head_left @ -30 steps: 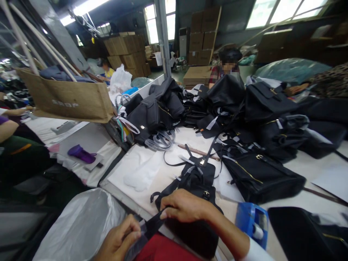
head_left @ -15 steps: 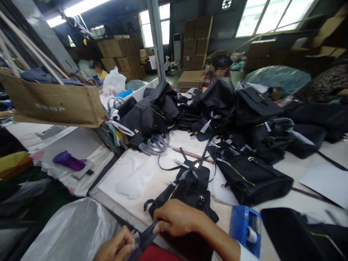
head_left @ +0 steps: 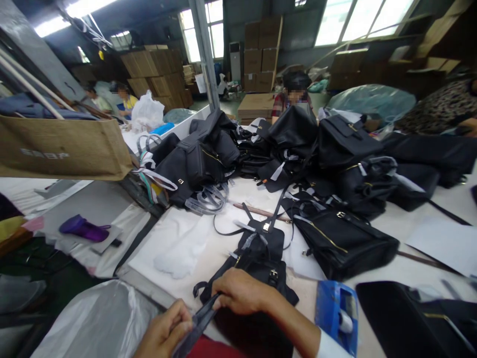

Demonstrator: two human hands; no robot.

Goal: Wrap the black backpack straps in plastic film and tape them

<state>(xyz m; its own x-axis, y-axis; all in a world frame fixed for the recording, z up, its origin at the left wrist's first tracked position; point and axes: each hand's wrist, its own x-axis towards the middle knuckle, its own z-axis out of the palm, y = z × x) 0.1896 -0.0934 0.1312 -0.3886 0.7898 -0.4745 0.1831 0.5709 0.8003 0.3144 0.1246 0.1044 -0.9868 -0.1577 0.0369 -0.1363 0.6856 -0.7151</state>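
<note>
A black backpack (head_left: 263, 248) with gold zips and a buckle lies on the white-topped table just in front of me. Between my two hands a dark strap (head_left: 205, 314) is stretched, crossing the table's near edge. My left hand (head_left: 167, 328), low in the picture, pinches the strap's lower end with the fingers curled. Higher up, my right hand (head_left: 238, 292) has its fingers closed on the upper end and rests over the backpack's lower left part. Where the strap joins the backpack is hidden by the right hand.
A blue tape dispenser (head_left: 336, 318) stands right of my forearm. Several black bags (head_left: 290, 134) are heaped across the back, with another backpack (head_left: 343, 238) nearer on the right. Lower left is a bin with a white plastic liner (head_left: 97, 318). A person (head_left: 294, 92) sits opposite.
The view has turned slightly right, so the surroundings sit further left. Both hands keep their hold, and a little more of the strap shows between them.
</note>
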